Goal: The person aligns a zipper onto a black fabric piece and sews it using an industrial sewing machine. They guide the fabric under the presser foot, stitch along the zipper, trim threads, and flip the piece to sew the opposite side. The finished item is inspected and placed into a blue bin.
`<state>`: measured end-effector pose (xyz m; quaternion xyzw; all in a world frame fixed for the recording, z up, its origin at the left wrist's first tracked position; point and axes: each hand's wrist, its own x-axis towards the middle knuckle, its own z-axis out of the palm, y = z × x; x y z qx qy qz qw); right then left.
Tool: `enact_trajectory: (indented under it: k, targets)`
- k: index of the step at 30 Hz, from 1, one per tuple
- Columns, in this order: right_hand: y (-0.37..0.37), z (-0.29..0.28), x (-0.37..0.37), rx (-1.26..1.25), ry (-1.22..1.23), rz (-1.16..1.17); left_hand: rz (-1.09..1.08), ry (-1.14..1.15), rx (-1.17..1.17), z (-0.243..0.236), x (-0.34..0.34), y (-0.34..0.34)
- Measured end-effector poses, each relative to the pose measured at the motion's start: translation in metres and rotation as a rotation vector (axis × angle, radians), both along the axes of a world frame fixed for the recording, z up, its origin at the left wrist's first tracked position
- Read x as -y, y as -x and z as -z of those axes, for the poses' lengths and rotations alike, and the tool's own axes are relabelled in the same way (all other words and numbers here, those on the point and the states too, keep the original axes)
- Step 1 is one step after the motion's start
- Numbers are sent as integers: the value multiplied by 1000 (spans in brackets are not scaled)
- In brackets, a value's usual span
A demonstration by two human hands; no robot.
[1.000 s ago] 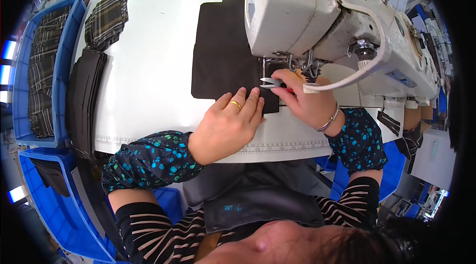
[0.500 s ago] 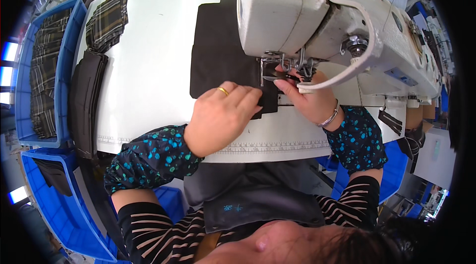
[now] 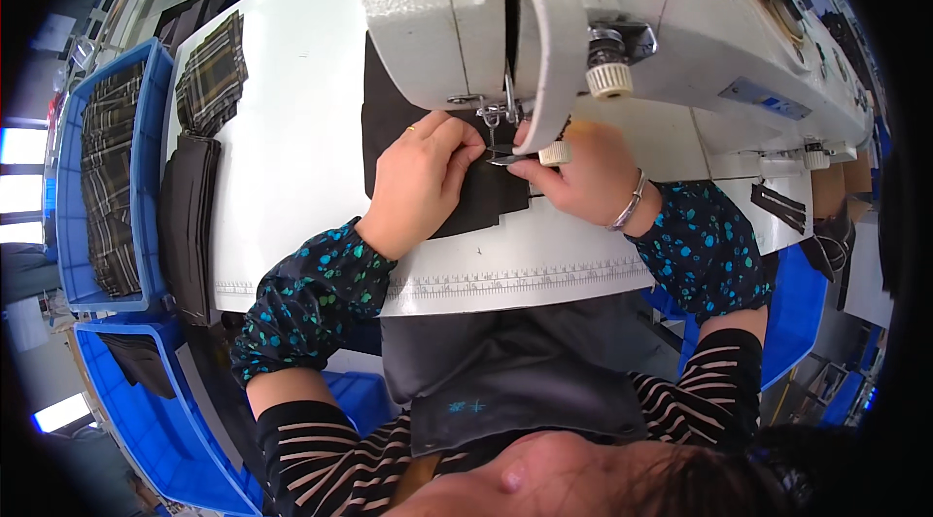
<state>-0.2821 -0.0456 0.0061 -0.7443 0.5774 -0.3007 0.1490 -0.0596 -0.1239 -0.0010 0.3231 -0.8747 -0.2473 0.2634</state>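
Observation:
A dark brown fabric piece point(image 3: 476, 201) lies flat on the white table under the head of the sewing machine point(image 3: 437, 41). My left hand point(image 3: 420, 177) rests on it, thumb and forefinger pinched together just left of the presser foot point(image 3: 498, 114). What they pinch is too small to make out. From the other side my right hand point(image 3: 588, 172) holds a pair of thread snips point(image 3: 503, 160), their blade tips close to my left fingertips and below the needle area. The machine's curved white guard partly hides my right fingers.
Left on the table are plaid fabric pieces point(image 3: 211, 75) and a stack of dark fabric pieces point(image 3: 188, 225). A blue bin point(image 3: 149, 177) of plaid pieces stands beside them, above another blue bin point(image 3: 160, 430). A ruler strip point(image 3: 505, 281) runs along the front edge; a dark zipper-like strip point(image 3: 777, 206) lies right.
My left hand has lifted from lying flat on the fabric and moved to a pinch near the needle. The snips now meet it there. The view has shifted, with the machine appearing farther left.

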Motion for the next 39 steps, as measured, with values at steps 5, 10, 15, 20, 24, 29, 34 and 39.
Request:
enact_trajectory:
  k: [5, 10, 15, 20, 24, 29, 34, 39]
  targets:
    - [-4, 5, 1, -17, 7, 10, 4, 2, 14, 0, -1, 1]
    - [-3, -6, 2, -37, -97, -87, 10, 13, -16, -1, -1, 0]
    - [7, -10, -4, -76, -1, -17, 274, 96, 24, -18, -2, -16]
    - [4, -9, -1, -72, 4, -28, 90, 127, 17, -16, -8, -16]
    - [3, -8, -1, -100, -68, -32, 61, 63, 72, -11, -5, -15]
    - [-1, -5, -3, -140, -14, -2, 46, 1, 87, -11, -5, -13]
    - [-3, -7, -3, -139, -31, 15, 37, -9, 67, -10, -5, -12]
    - [-4, -1, -3, -127, -62, -1, 14, -29, 82, -14, -7, -11]
